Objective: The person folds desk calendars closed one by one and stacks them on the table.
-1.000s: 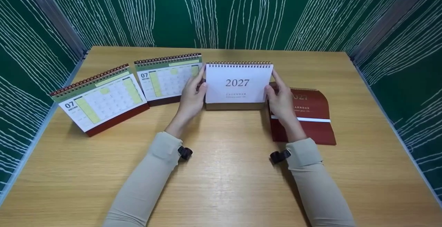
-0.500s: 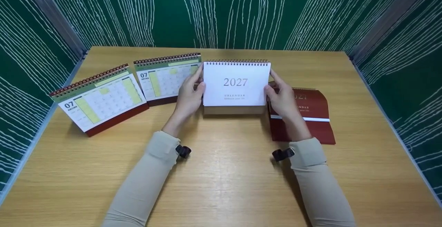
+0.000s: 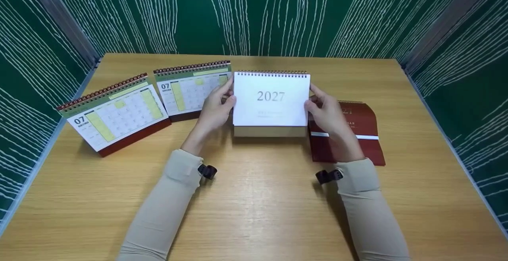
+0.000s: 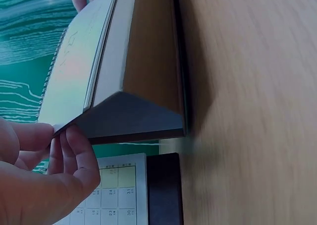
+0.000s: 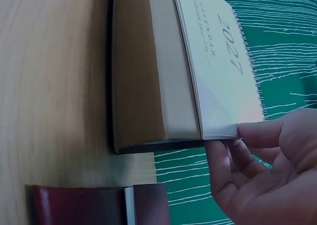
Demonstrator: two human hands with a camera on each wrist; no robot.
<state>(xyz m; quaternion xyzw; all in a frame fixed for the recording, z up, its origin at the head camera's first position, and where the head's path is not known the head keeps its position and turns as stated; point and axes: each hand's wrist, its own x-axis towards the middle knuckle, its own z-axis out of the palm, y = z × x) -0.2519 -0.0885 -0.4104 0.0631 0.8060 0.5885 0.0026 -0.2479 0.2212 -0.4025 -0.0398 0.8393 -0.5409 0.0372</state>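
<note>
Between the two hands stands a white spiral-bound desk calendar (image 3: 271,108), with "2027" on its front page and a beige-brown folded stand below. My left hand (image 3: 215,106) pinches its left edge, thumb in front and fingers behind. On the opposite edge, my right hand (image 3: 331,114) pinches likewise. In the left wrist view the calendar's hollow triangular stand (image 4: 133,118) shows from its side. The right wrist view shows the right thumb and fingers (image 5: 225,173) at the page corner. Whether the stand touches the table is unclear.
Left of the hands, two desk calendars stand open at "07", a nearer one (image 3: 119,114) and a farther one (image 3: 190,92). A dark red 2027 calendar with a white band (image 3: 357,149) lies partly under the right forearm. Green walls border the wooden table (image 3: 254,213).
The white calendar has shifted slightly left, and its lower edge has come nearer to me, showing more of the stand. Both hands keep their hold, and the wrists have spread a little apart.
</note>
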